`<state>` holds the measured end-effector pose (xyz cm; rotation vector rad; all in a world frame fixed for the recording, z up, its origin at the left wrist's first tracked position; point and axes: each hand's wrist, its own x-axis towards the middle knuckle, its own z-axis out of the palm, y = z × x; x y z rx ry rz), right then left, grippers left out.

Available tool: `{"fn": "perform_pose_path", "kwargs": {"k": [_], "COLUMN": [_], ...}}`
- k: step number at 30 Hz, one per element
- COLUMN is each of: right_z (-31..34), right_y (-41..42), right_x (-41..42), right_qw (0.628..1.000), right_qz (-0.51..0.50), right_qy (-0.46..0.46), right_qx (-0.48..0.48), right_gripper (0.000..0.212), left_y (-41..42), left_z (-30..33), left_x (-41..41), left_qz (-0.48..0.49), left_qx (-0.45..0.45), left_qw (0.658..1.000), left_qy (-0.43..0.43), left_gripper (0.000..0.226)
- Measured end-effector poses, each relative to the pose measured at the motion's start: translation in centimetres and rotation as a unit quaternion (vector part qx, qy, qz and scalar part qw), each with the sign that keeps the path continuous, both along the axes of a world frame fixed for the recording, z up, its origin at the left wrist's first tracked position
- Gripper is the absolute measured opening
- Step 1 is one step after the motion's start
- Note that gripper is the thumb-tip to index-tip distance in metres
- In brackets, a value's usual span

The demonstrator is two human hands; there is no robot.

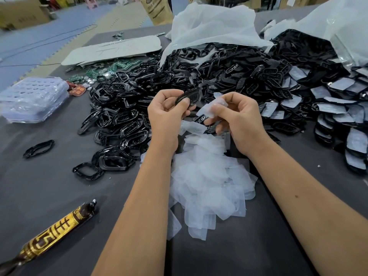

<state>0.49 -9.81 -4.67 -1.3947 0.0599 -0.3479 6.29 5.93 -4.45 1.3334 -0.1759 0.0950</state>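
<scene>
Worktop (49, 186): dark grey, carrying everything below.
Wrapped stick (51, 234): brown and gold, lying slantwise at the near left corner.
Film pile (209, 176): loose clear film pieces heaped between the two forearms, near the middle.
Lone frame (38, 149): a single black frame lying flat to the left, apart from the main heap.
Left hand (167, 110): raised above the film pile, its grip closed round the black shell, thumb across the shell's near face.
Black shell (188, 97): held edge-up in the left hand, just left of the right hand.
Right hand (239, 118): level with the left hand, its grip pinching the film piece between thumb and forefinger; whether the lower fingers also hold a black part, I cannot tell.
Film piece (214, 107): small, clear and crumpled, between the two hands and just beside the shell.
Frame heap (123, 108): many glossy black frames, left of and beyond the hands.
Tray stack (33, 98): clear plastic trays at the left edge.
Covered parts (338, 108): black parts with film on them, spread at the right.
Circuit boards (111, 69): green, beyond the frame heap.
Cardboard sheet (113, 49): grey, flat, far left.
White bag (213, 24): open at the far middle, black parts spilling from it.
</scene>
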Motion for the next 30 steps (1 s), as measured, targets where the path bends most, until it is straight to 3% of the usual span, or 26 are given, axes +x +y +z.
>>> {"fn": "perform_pose_path", "kwargs": {"k": [14,18,20,23,30], "right_z": [-0.06,-0.07,-0.17,-0.30,-0.74], "right_y": [-0.33,-0.29,-0.32,-0.30,0.04], "right_x": [0.16,0.23,0.27,0.28,0.58], "right_qw": [0.998,0.996,0.997,0.997,0.995], "right_qz": [-0.010,-0.020,-0.031,-0.043,-0.064], "right_qy": [-0.012,-0.024,-0.032,-0.043,-0.051], "right_qx": [0.057,0.078,0.069,0.045,-0.051], "right_gripper": [0.012,0.027,0.011,0.018,0.006], "left_y": [-0.48,-0.55,-0.69,-0.79,-0.92], "left_z": [-0.50,-0.45,-0.47,-0.61,-0.45], "left_x": [0.09,0.00,-0.07,-0.04,-0.11], "left_qz": [-0.013,-0.016,-0.013,-0.016,-0.064], "left_qx": [0.087,0.106,0.111,0.110,0.075], "left_qw": [0.996,0.994,0.993,0.994,0.995], "left_qy": [0.007,-0.017,-0.025,-0.016,0.008], "left_gripper": [0.019,0.022,0.023,0.020,0.017]}}
